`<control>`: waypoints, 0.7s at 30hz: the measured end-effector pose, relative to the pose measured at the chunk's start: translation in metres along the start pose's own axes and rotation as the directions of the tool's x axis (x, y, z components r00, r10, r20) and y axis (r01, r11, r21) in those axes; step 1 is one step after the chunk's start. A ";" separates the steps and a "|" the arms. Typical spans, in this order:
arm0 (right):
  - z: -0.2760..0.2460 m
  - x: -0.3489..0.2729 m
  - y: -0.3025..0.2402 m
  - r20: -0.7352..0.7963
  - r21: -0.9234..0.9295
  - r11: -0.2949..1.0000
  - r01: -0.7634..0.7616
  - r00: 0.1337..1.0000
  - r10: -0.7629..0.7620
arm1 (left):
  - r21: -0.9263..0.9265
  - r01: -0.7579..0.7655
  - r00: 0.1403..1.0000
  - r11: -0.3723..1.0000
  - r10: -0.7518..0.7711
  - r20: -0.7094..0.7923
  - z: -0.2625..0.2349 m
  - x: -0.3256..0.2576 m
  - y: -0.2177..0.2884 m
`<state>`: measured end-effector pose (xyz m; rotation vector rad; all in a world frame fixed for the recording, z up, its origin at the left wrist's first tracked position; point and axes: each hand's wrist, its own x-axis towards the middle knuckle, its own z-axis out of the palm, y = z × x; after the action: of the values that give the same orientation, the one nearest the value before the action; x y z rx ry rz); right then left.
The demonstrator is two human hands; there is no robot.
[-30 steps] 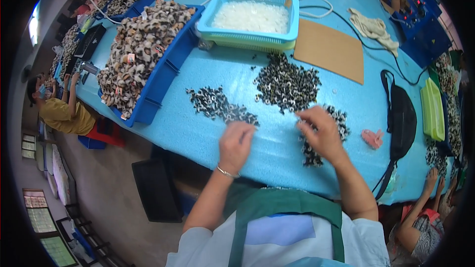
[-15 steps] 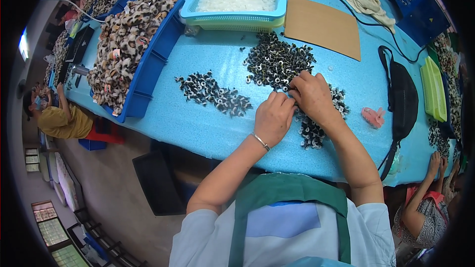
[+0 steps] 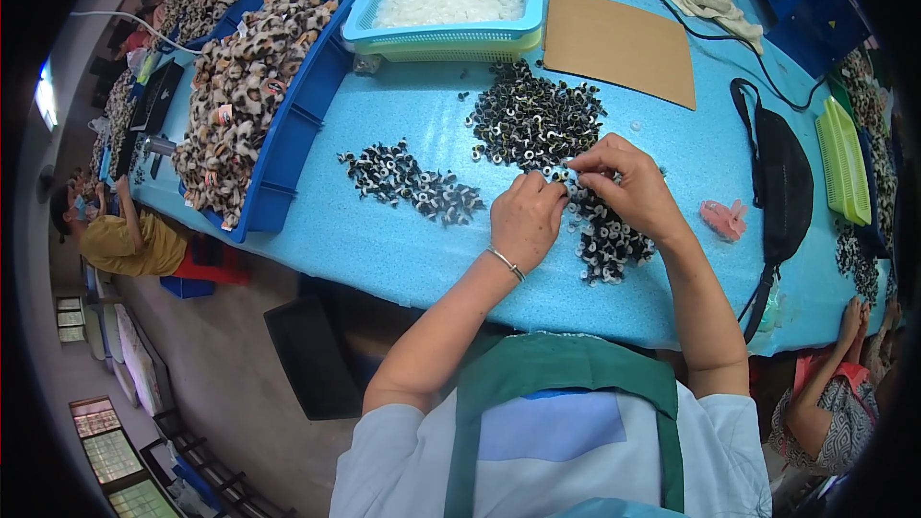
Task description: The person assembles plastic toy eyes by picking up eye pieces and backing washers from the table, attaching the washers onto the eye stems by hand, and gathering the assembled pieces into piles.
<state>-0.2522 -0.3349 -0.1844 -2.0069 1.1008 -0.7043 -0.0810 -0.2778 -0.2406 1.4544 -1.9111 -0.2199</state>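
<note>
Blue table covering (image 3: pixel 403 249) runs the full length of the bench, bending with the lens. Both hands meet above the black-and-white small parts. Left hand (image 3: pixel 526 216), with a thin bracelet (image 3: pixel 506 264) at the wrist, has its fingers curled narrow and pinched toward the right hand; what sits between the fingertips is too small to make out. Right hand (image 3: pixel 628 187) is likewise drawn in tight, fingertips touching or nearly touching those of the left, directly over the near pile of parts (image 3: pixel 604 240).

3 groups of these parts lie on the table: the near pile under the hands, a large heap (image 3: pixel 532 120) just beyond them, and a smaller strip (image 3: pixel 413 182) well to the left.

Further observations: a light blue basket (image 3: pixel 451 29) of white pieces stands at the far edge, a brown board (image 3: pixel 619 43) beside it. A dark blue tray (image 3: pixel 288 134) of spotted items lies at left. A black pouch (image 3: pixel 782 182) and a pink item (image 3: pixel 724 219) lie to the right. Another person (image 3: pixel 125 240) sits at far left.
</note>
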 end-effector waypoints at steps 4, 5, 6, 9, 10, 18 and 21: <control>0.002 -0.008 0.000 0.028 -0.014 1.000 -0.008 1.000 0.008 | -0.073 0.101 0.995 0.992 -0.099 0.025 -0.003 0.001 0.004; 0.003 -0.009 -0.008 0.041 0.041 0.999 -0.035 0.999 0.033 | -0.077 0.101 0.995 0.992 -0.099 0.024 -0.003 0.001 0.003; 0.002 -0.009 -0.012 0.053 0.093 0.994 -0.063 0.997 0.058 | -0.046 0.066 0.998 0.997 -0.066 0.021 -0.002 0.001 0.002; 0.004 -0.014 -0.007 -0.017 0.053 0.997 0.052 0.999 -0.051 | -0.008 -0.047 0.998 0.999 0.048 0.051 0.006 0.004 0.001; 0.004 -0.014 0.000 -0.065 -0.006 0.987 0.160 0.985 -0.160 | -0.022 -0.059 0.998 0.998 0.059 0.033 0.010 0.005 0.001; 0.034 0.000 -0.008 -0.064 0.161 0.969 0.188 0.982 -0.180 | 0.009 0.015 0.990 1.000 -0.016 0.141 -0.016 -0.001 -0.013; 0.021 -0.009 -0.009 -0.158 0.181 0.976 0.119 0.983 -0.091 | -0.044 -0.048 0.990 0.998 0.053 0.128 -0.003 0.004 -0.016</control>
<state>-0.2369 -0.3167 -0.1903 -1.8832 0.9761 -0.9909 -0.0669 -0.2860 -0.2449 1.3930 -2.0326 -0.3344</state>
